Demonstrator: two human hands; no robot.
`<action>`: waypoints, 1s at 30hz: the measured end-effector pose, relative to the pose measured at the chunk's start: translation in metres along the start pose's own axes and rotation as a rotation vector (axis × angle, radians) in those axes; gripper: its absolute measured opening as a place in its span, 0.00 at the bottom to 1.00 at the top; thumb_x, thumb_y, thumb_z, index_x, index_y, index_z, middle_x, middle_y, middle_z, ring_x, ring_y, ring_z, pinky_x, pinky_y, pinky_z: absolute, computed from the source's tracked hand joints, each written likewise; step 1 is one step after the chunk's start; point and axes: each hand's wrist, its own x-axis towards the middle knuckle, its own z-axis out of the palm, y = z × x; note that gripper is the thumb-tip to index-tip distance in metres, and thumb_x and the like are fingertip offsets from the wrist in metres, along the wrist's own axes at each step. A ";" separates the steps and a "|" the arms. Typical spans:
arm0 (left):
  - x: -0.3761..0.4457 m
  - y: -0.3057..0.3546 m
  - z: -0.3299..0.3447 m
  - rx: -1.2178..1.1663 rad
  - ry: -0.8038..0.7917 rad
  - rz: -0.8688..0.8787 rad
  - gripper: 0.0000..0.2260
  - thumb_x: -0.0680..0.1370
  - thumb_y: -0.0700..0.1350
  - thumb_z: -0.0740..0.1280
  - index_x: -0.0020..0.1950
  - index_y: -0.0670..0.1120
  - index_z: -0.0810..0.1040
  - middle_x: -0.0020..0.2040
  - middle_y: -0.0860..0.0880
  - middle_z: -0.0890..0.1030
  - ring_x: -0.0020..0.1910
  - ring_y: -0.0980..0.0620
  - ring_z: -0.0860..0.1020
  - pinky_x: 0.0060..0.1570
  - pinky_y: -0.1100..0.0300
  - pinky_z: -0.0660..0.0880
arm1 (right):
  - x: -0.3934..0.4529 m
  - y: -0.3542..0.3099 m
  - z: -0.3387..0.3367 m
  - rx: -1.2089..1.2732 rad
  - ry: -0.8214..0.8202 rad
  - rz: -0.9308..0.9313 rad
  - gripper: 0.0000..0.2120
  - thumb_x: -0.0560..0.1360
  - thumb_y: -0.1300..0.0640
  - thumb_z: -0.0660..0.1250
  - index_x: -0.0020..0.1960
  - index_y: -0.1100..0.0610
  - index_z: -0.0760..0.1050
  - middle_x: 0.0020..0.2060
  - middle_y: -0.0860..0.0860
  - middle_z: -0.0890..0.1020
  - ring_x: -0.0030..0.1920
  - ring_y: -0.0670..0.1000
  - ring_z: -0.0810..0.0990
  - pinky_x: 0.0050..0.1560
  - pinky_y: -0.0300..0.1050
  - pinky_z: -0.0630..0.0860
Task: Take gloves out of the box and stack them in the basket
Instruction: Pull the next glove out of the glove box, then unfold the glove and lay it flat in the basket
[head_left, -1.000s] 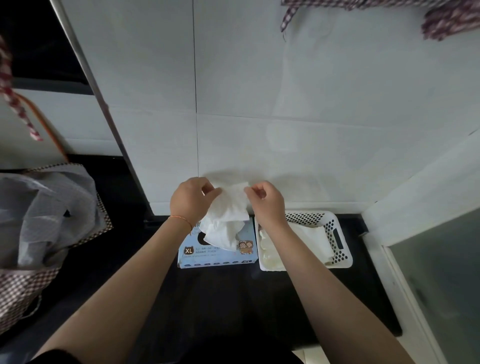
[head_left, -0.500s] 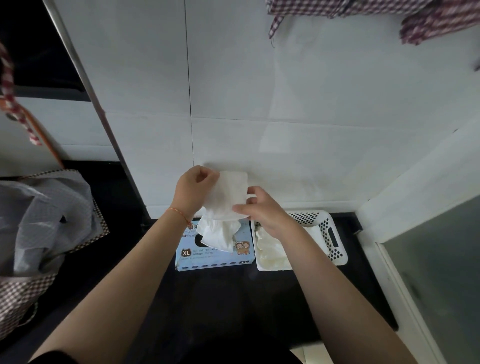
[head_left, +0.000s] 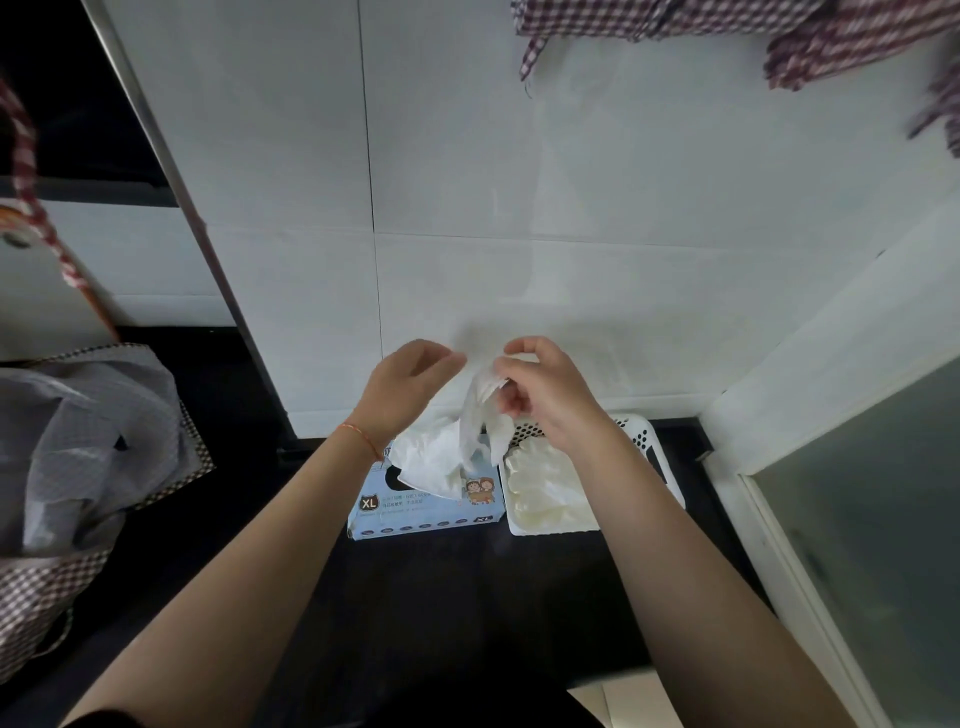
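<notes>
A light blue glove box (head_left: 426, 512) marked XL lies on the black counter (head_left: 441, 597) against the wall. A white glove (head_left: 423, 462) sticks out of its opening. To its right stands a white perforated basket (head_left: 652, 452) with a pile of white gloves (head_left: 545, 486) inside. My right hand (head_left: 545, 395) pinches the top of another white glove (head_left: 480, 421), which hangs crumpled above the box. My left hand (head_left: 405, 387) hovers just left of that glove, fingers stretched toward it, with nothing in them.
A checkered bag (head_left: 57, 582) stuffed with grey cloth (head_left: 88, 441) sits at the left. Checkered cloth (head_left: 779, 31) hangs at the top right. The white tiled wall (head_left: 519, 208) stands right behind box and basket. A frosted glass panel (head_left: 857, 519) borders the right.
Both hands held the glove spread flat above the box. My left hand has since let go, and the glove hangs bunched from my right hand.
</notes>
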 end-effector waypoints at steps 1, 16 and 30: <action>-0.003 0.007 0.001 -0.067 -0.087 0.001 0.14 0.73 0.58 0.71 0.53 0.52 0.79 0.50 0.53 0.83 0.51 0.55 0.80 0.51 0.61 0.74 | -0.002 -0.003 0.002 -0.033 0.006 -0.022 0.11 0.76 0.62 0.65 0.57 0.53 0.74 0.29 0.55 0.75 0.24 0.51 0.72 0.28 0.41 0.66; -0.008 0.014 -0.013 -0.118 0.152 0.032 0.10 0.79 0.47 0.68 0.44 0.41 0.82 0.38 0.48 0.85 0.38 0.54 0.79 0.41 0.64 0.75 | -0.015 -0.020 -0.004 -0.179 0.091 -0.168 0.06 0.76 0.59 0.66 0.50 0.59 0.80 0.40 0.47 0.86 0.24 0.49 0.64 0.26 0.40 0.63; -0.014 0.026 -0.008 -0.002 -0.227 0.040 0.30 0.69 0.64 0.73 0.42 0.35 0.75 0.34 0.49 0.70 0.35 0.53 0.67 0.36 0.58 0.63 | -0.019 -0.014 0.007 -0.469 -0.067 -0.240 0.04 0.75 0.55 0.70 0.48 0.54 0.79 0.38 0.48 0.79 0.38 0.46 0.76 0.40 0.41 0.71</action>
